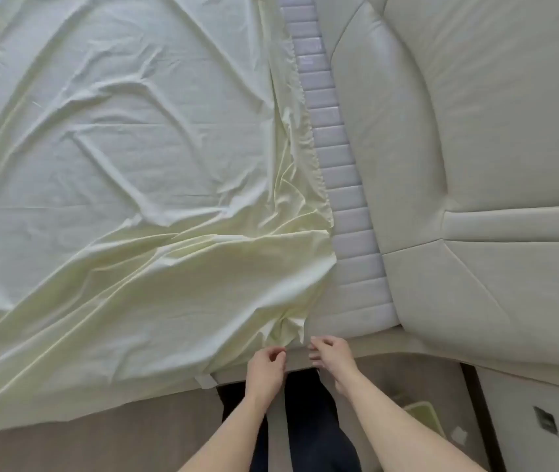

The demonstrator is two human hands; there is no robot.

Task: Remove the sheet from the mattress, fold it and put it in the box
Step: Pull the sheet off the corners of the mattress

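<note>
A pale yellow sheet (118, 199) lies wrinkled over the mattress (349, 233). Its right edge is pulled back, baring a quilted white strip of mattress along the headboard side. The sheet's near right corner (288, 330) is bunched at the mattress edge. My left hand (266, 369) hovers just below that corner with its fingers loosely curled, and I see no cloth in them. My right hand (331, 354) is close beside it to the right, fingers also loosely curled, holding nothing. No box is in view.
A padded cream headboard (475, 148) fills the right side. A white tag (206, 381) hangs at the sheet's lower edge. Below are the beige floor (101, 447), my dark trouser legs, a green mat (422, 415) and a white cabinet (537, 424).
</note>
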